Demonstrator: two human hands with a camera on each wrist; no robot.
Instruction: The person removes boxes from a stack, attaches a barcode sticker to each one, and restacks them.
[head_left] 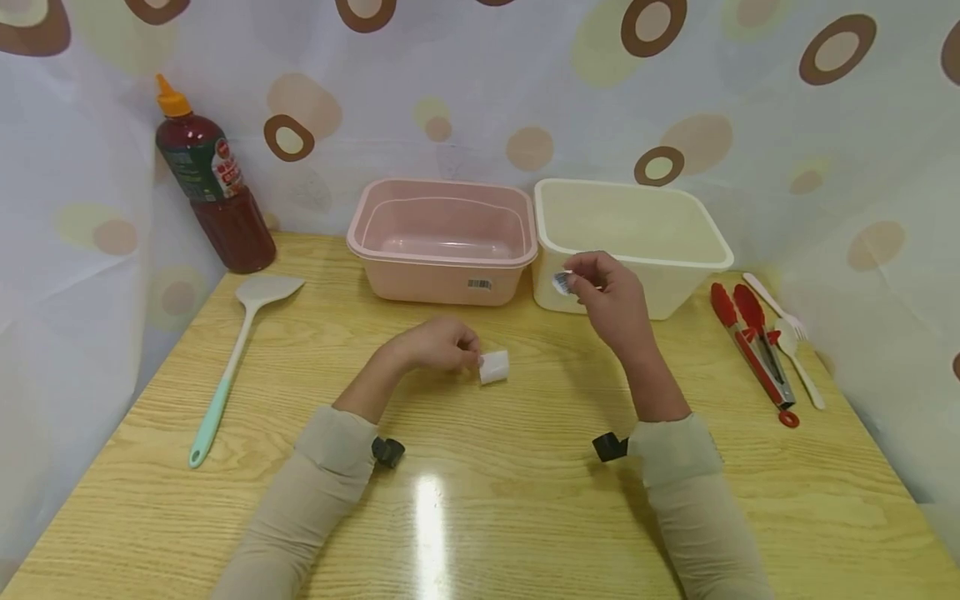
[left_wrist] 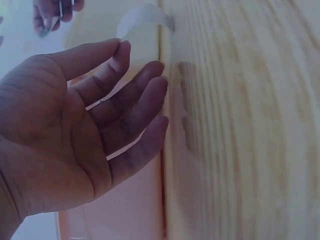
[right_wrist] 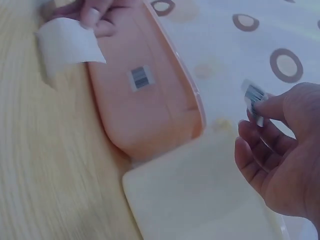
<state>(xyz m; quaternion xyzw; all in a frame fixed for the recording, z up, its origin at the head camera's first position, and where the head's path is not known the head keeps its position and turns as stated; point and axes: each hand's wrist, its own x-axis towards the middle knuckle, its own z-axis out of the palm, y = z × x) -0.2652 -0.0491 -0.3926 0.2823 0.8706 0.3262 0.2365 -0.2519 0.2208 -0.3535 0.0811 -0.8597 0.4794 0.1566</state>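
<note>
Two hands work near the middle of the head view. The left hand pinches one white paper between thumb and forefinger, its other three fingers loosely bent, at the centre of the frame. Right of centre and higher, the right hand pinches one barcode label between thumb and forefinger, the other fingers curled without a hold, in front of the cream bin.

Two bins stand side by side at upper centre: the pink bin on the left, the cream bin on the right. At upper left is one bottle; below it lies one spatula. At right lie one pair of tongs, one fork and one spoon.

The pink bin bears one barcode sticker; its print is too small to read, as is the writing on the bottle's green and red wrapper. The pinched label is blurred in the right wrist view and partly covered by the thumb. The right hand hides part of the cream bin's front. Both sleeves are cut off at the bottom edge.
</note>
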